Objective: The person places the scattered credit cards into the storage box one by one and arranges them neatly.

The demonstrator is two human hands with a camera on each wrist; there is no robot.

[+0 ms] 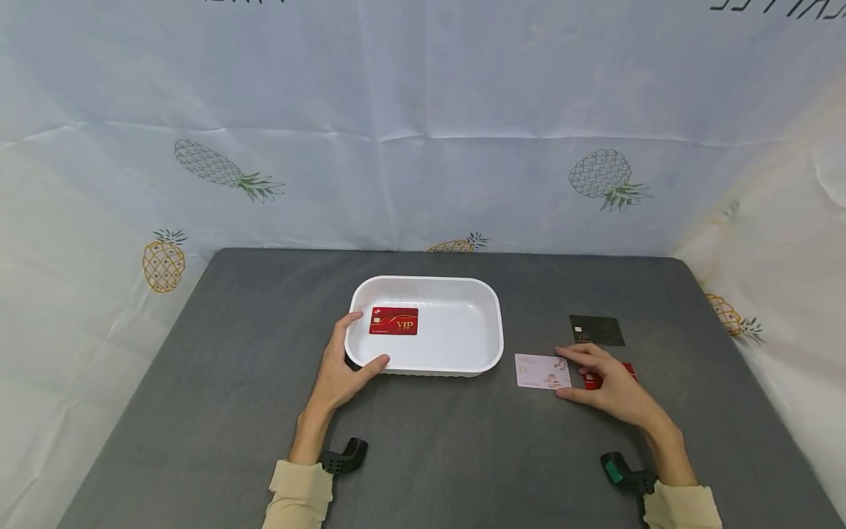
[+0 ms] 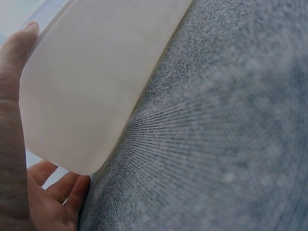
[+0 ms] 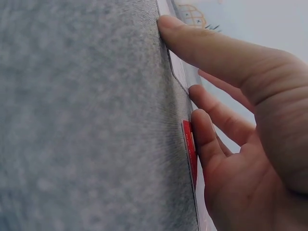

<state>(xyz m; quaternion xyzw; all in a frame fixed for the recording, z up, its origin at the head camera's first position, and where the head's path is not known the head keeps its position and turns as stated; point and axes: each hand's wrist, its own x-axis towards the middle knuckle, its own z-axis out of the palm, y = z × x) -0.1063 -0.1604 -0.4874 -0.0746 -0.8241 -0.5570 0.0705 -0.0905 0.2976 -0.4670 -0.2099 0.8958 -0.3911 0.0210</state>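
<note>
A white plastic tray point(image 1: 456, 353) lies on the table, and a red VIP card point(image 1: 393, 321) rests inside on its left part. My left hand point(image 1: 340, 378) grips the tray's front left corner, thumb at the front rim and fingers along the left side. In the left wrist view the tray's wall point(image 2: 91, 86) stands between thumb and fingers. Right of the tray, my right hand point(image 1: 611, 386) pinches a pink VIP card point(image 1: 538, 372) by the edges at its right end. Under that hand lies another red card point(image 1: 592, 382), partly hidden.
A black VIP card point(image 1: 598, 330) lies on the grey table point(image 1: 436, 455) just beyond my right hand. White cloth with pineapple prints point(image 1: 396, 184) hangs behind the table and at both sides. Each wrist wears a black mount point(image 1: 345, 457).
</note>
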